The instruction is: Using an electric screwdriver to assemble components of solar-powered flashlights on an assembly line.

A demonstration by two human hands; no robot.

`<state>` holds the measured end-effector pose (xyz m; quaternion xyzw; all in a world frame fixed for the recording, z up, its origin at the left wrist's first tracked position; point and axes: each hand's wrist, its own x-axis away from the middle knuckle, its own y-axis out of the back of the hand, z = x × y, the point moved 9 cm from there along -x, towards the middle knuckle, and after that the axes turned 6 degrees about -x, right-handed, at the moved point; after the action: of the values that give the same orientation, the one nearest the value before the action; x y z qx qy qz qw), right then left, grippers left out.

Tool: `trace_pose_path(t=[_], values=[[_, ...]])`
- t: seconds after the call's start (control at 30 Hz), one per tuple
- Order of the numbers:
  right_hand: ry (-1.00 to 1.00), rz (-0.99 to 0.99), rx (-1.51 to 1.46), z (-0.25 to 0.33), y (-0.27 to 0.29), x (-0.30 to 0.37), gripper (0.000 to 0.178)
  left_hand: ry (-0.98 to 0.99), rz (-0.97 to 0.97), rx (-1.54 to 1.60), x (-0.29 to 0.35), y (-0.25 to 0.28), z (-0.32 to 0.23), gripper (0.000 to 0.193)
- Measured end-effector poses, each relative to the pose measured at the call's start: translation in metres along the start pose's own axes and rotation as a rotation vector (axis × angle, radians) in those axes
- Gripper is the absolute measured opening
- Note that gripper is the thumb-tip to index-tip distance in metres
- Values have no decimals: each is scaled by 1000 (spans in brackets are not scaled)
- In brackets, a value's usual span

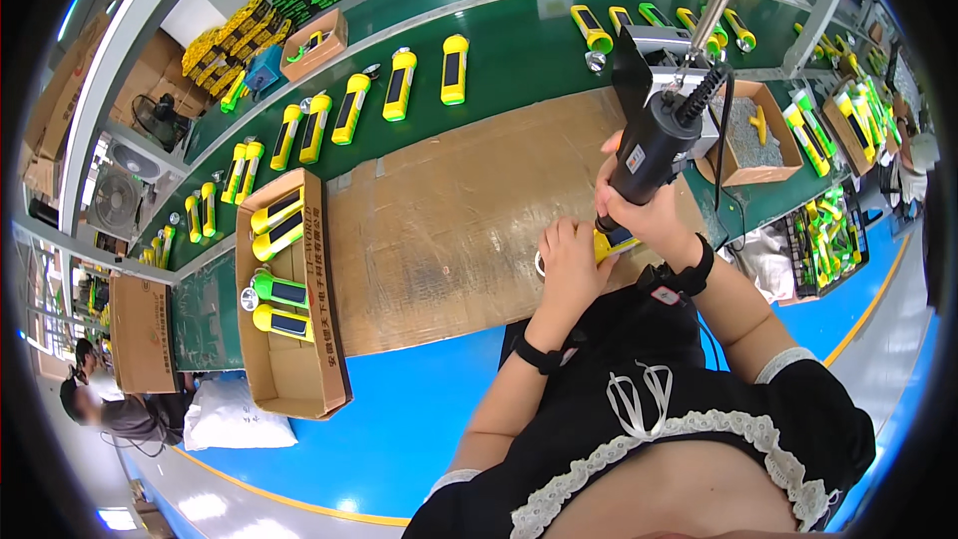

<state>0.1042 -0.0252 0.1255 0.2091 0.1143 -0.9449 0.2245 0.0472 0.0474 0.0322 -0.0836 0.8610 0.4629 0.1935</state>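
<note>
My right hand (644, 212) is wrapped round a black electric screwdriver (654, 145), held upright with its tip pointing down. A metal rod and a coiled black cord reach its top end. Under the tip lies a yellow solar flashlight (603, 248) with a dark panel, near the front edge of the worktop. My left hand (571, 262) grips that flashlight from the left, fingers closed over it. My hands hide part of the flashlight, and whether the tip touches it cannot be seen.
A brown cardboard sheet (459, 230) covers the worktop. At left stands an open carton (299, 379) with several flashlights. Beyond, a green conveyor (519, 50) carries a row of flashlights (399, 85). To the right are a box of small screws (753, 135) and a dark crate of green-yellow parts (828, 240).
</note>
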Motion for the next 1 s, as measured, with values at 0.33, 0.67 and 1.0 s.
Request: trace_pose_path(t=[0.33,0.67,1.0], values=[[3,82,20,-10,-7,-3,42,-18,-60,8,0,8,-4,52],[-80,75,-143,-6,-4,-4,48,-122,35,-71,1,10,-10,57],[266,-158,-322,103,57,20,61,128,79,-331,1,12,-1,50]])
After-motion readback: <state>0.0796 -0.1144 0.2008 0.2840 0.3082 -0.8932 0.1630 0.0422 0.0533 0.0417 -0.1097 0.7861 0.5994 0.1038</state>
